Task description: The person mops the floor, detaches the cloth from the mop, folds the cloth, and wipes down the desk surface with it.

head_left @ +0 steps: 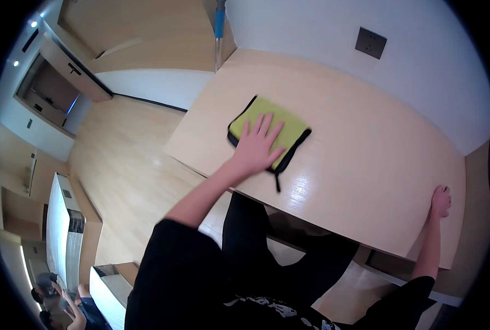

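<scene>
My left hand (pixel 256 148) lies flat with spread fingers on a folded yellow-green cloth (pixel 294 124) with black edging. The cloth rests on a light wood desktop (pixel 355 165), and a short black loop hangs from its near corner. Over at the right end of the desktop, my right hand (pixel 442 201) is curled into a fist on the surface, apart from the cloth. Nothing shows in that fist.
A dark wall socket (pixel 371 43) sits above the desk's back edge. A pole with a blue sleeve (pixel 219 25) stands at the far left corner. Mattresses (pixel 61 231) and seated people (pixel 74 308) appear at lower left, beyond the wood floor (pixel 124 159).
</scene>
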### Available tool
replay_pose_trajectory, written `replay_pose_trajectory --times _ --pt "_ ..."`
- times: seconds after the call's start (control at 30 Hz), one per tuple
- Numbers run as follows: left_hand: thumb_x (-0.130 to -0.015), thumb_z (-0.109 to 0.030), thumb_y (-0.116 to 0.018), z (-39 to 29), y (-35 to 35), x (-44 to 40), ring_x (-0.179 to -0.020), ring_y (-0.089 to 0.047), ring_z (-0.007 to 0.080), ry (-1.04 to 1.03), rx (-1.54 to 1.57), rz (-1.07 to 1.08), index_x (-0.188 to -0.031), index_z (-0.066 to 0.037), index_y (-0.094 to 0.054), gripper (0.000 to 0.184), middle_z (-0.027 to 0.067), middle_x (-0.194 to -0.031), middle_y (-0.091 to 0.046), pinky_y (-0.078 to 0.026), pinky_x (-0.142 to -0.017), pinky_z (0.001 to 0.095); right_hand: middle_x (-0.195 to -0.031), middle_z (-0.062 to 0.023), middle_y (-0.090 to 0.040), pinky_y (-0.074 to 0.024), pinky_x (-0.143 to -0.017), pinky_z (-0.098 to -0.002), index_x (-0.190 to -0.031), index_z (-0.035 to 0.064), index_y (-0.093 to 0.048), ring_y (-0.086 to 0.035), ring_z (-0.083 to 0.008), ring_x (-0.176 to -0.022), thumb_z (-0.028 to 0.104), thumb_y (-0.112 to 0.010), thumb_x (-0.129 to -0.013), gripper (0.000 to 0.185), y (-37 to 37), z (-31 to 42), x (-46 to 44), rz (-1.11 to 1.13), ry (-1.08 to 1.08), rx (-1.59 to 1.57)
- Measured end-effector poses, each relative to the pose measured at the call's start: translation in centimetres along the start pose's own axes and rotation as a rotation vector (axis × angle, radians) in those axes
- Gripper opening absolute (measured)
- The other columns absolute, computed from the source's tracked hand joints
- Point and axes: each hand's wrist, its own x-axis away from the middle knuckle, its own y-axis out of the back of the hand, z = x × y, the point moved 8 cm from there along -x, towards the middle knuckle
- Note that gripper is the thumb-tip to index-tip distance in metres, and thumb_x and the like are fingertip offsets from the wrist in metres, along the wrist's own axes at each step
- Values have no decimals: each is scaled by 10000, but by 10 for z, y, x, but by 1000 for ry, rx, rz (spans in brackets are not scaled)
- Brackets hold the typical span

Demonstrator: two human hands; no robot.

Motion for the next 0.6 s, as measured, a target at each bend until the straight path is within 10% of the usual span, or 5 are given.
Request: replay_pose_trajectory --times 0.27,0.6 --pt "-881 -385 -534 -36 39 128 -1406 -176 388 200 91 54 -1449 -114 -321 665 202 -1519 -207 -115 -1108 581 -1319 -122 -519 -410 -922 -580 -1363 226 -449 -488 -326 -1219 450 -352 -884 537 -11 -4 -16 10 71 -27" --pt "-887 -361 -521 -35 19 86 -1391 -166 445 260 -18 14 -1396 85 -277 720 301 -1481 -196 -144 -1099 582 -1319 -127 -518 -376 -943 -594 -1379 234 -435 -459 -330 -1247 469 -344 -888 552 -10 -6 -12 -77 16 18"
